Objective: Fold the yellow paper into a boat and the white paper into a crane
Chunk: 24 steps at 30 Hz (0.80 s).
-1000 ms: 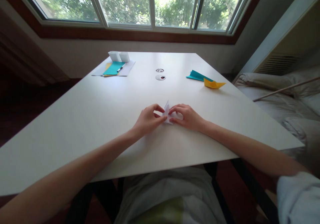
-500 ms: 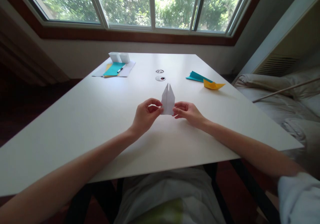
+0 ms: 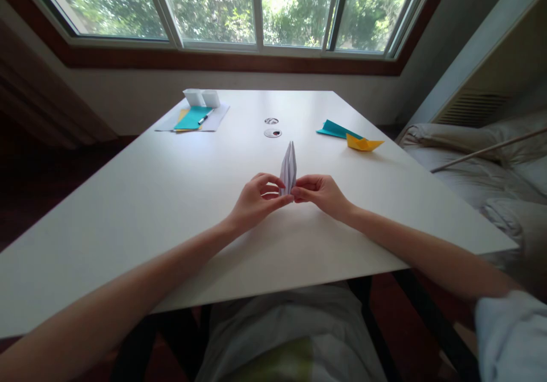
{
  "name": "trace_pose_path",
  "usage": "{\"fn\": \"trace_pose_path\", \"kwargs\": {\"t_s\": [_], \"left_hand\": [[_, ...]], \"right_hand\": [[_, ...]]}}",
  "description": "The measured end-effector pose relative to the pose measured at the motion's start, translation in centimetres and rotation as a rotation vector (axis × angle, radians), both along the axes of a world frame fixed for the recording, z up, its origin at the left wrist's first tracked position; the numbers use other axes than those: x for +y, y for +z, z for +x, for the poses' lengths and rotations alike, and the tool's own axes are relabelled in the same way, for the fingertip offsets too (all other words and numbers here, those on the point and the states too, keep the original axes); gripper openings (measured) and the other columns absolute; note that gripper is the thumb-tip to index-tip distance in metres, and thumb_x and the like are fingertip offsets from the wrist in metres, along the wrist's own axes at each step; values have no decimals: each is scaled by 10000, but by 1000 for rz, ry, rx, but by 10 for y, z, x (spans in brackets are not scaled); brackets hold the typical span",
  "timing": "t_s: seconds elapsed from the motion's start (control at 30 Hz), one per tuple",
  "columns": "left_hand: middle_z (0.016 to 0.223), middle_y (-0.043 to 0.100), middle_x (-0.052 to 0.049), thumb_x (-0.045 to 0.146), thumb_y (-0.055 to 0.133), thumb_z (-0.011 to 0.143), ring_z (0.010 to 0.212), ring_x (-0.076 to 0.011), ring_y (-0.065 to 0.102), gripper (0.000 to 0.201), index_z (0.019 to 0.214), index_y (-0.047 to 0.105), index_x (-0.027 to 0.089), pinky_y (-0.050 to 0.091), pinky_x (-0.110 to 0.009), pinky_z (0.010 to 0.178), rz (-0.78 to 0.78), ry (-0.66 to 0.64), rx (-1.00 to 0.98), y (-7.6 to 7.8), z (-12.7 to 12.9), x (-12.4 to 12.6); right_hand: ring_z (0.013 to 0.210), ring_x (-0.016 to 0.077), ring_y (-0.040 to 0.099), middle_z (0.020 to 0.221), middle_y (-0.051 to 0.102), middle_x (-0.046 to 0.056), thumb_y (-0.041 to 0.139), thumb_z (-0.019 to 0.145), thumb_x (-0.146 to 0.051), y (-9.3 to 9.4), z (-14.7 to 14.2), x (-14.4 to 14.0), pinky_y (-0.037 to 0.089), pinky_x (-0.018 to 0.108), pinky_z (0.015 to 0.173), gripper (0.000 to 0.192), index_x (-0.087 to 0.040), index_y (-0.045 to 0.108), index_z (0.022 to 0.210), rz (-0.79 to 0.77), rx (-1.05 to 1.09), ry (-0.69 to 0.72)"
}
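Observation:
Upright above the white table (image 3: pixel 179 211) stands a piece of folded white paper (image 3: pixel 288 168), narrow and edge-on, with pointed tips at the top and several layers showing. My left hand (image 3: pixel 260 197) pinches its lower left part, the thumb stretched across the bottom edge. From the other side my right hand (image 3: pixel 320 193) grips the lower right edge between thumb and fingers. Both hands nearly meet at the base of the paper, whose lowest part is partly hidden by the fingertips.
At the right lie a yellow paper boat (image 3: pixel 363 143) and a teal folded paper (image 3: pixel 337 129). Far left are teal paper (image 3: pixel 192 118), a pen (image 3: pixel 205 116), white sheets (image 3: pixel 220 119) and white folded boxes (image 3: pixel 210 98). Two round table inserts (image 3: pixel 272 133) sit mid-table.
The folded white paper has turned from flat-facing to nearly edge-on, its layers parting. My left hand has moved right, its thumb now near my right fingertips.

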State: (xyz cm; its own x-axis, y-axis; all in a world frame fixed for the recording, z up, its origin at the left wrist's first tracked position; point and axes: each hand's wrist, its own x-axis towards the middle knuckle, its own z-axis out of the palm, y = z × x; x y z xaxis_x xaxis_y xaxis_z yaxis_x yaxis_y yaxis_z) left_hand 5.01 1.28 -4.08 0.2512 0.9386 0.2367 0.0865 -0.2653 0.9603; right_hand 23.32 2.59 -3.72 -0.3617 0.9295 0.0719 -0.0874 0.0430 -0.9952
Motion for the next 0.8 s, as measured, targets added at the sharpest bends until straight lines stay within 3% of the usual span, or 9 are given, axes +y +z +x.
{"fn": "trace_pose_path", "kwargs": {"t_s": [0.2, 0.33, 0.47, 0.63, 0.8], "left_hand": [[886, 650, -54, 283, 701, 683, 842, -214, 650, 265, 870, 573, 145, 530, -326, 721, -88, 2, -5, 1, -1, 1], [776, 666, -25, 231, 649, 711, 755, -185, 646, 162, 837, 606, 139, 494, -296, 705, -119, 16, -56, 1, -3, 3], [803, 672, -24, 243, 661, 696, 760, -183, 640, 161, 818, 631, 142, 486, -292, 708, -131, 16, -52, 1, -4, 4], [856, 684, -50, 291, 675, 699, 822, -205, 639, 197, 830, 647, 147, 489, -314, 745, -79, 19, -10, 3, -4, 4], [870, 675, -64, 300, 650, 726, 825, -183, 615, 174, 815, 673, 153, 480, -305, 768, 57, 88, 119, 3, -6, 6]], "right_hand": [[652, 123, 624, 740, 686, 25, 745, 638, -345, -2, 1, 1, 541, 292, 661, 279, -148, 691, 829, 50, -45, 24], [662, 128, 608, 766, 683, 33, 712, 673, -362, -4, 2, 3, 523, 292, 652, 259, -144, 683, 811, 98, -71, 4], [726, 138, 611, 795, 677, 28, 688, 702, -363, -6, 4, 7, 499, 283, 682, 245, -157, 673, 834, 136, -75, 15], [806, 147, 614, 881, 657, 23, 672, 713, -409, -6, 3, 6, 493, 298, 741, 289, -183, 601, 879, 70, -17, 113], [874, 150, 600, 881, 640, 25, 625, 769, -390, -11, 3, 5, 480, 312, 799, 228, -196, 537, 849, 250, -89, 106]]}}
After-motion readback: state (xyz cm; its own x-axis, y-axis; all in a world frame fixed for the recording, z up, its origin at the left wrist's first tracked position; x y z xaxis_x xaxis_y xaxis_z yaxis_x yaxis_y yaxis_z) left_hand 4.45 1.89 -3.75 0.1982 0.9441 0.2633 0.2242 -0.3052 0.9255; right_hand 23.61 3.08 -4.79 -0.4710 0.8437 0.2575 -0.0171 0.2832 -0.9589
